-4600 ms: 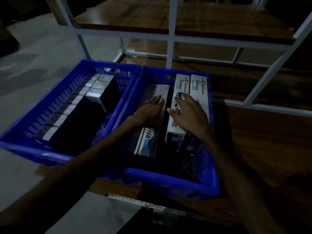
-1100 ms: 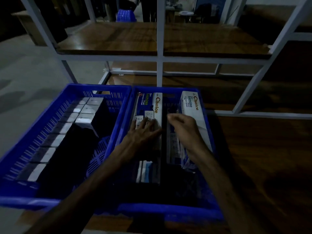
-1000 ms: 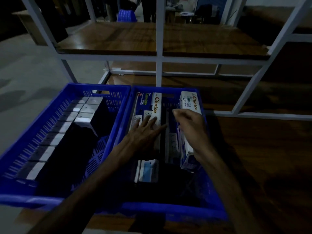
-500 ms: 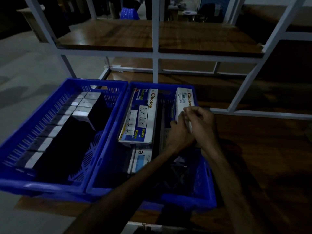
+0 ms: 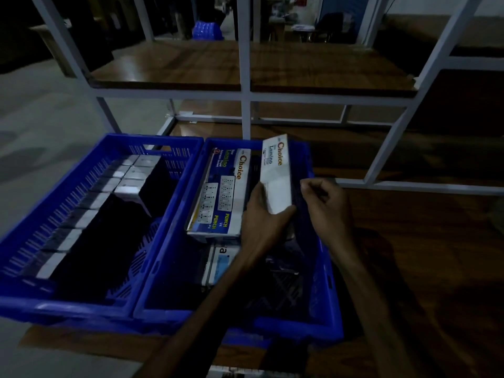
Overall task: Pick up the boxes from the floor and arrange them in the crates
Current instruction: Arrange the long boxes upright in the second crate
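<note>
While the packing stage of the job runs on, I see from my remote feed two slatted blue plastic crates side by side on a dark wood-grain surface [image 5: 425,268]. In the left crate [image 5: 68,304], a row of small pale-topped boxes [image 5: 128,175] lines the far wall. In the right crate [image 5: 174,271], a flat printed carton [image 5: 221,195] lies face up. My left hand [image 5: 261,225] grasps the near end of a long white box [image 5: 275,175], tilted up on edge above that crate. My right hand [image 5: 324,205] hovers just beside it, fingers curled and apparently holding nothing, though the dim light leaves that unsure. I judge the next move calls for lowering the smooth, rigid cardboard box squarely into the gap beside the carton.
</note>
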Demonstrator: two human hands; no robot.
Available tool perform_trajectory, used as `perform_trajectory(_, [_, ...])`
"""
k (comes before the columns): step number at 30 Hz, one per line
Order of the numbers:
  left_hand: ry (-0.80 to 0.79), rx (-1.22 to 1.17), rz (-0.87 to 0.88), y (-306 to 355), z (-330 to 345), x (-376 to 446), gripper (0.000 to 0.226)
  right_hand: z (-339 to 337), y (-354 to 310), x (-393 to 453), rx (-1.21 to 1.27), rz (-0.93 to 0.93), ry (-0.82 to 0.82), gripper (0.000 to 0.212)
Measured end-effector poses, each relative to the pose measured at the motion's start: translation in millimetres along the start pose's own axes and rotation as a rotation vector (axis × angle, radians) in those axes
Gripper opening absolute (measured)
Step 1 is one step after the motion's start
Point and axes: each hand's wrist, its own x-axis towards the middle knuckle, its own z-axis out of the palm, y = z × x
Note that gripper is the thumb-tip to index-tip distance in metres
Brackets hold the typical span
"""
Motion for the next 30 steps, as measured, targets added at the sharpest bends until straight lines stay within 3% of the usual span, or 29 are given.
perform_trajectory(2, [0.014, -0.055, 0.017, 3, -9, -2, 0.087, 3, -4, 0, -0.004, -0.017, -0.014, 0.022])
perform_trajectory(5, [-0.025, -0.192, 0.001, 10, -26, 0, 0.053, 9, -12, 1, -0.009, -0.029, -0.074, 0.031])
perform_trajectory(9, [-0.047, -0.384, -0.124, 15, -57, 6, 0.055, 11, -16, 4, -0.083, -0.048, -0.047, 0.035])
perform_trajectory(12, [-0.067, -0.530, -0.154, 11, -76, 7, 0.031, 11, -17, 3, 0.025, 0.036, -0.054, 0.037])
perform_trajectory(16, [-0.039, -0.634, -0.267, -4, -83, 3, 0.042, 17, -17, -1, 0.249, 0.155, -0.168, 0.049])
perform_trajectory(22, [-0.028, -0.667, -0.269, -17, -79, 2, 0.039, 19, -17, -5, 0.338, 0.216, -0.231, 0.040])
perform_trajectory(26, [0.009, -0.530, -0.261, -9, -70, -7, 0.033, 14, -19, -5, 0.295, 0.246, -0.220, 0.034])
perform_trajectory(30, [0.089, -0.093, -0.019, -1, -66, -20, 0.039, 4, -17, -6, 0.161, 0.246, -0.125, 0.034])
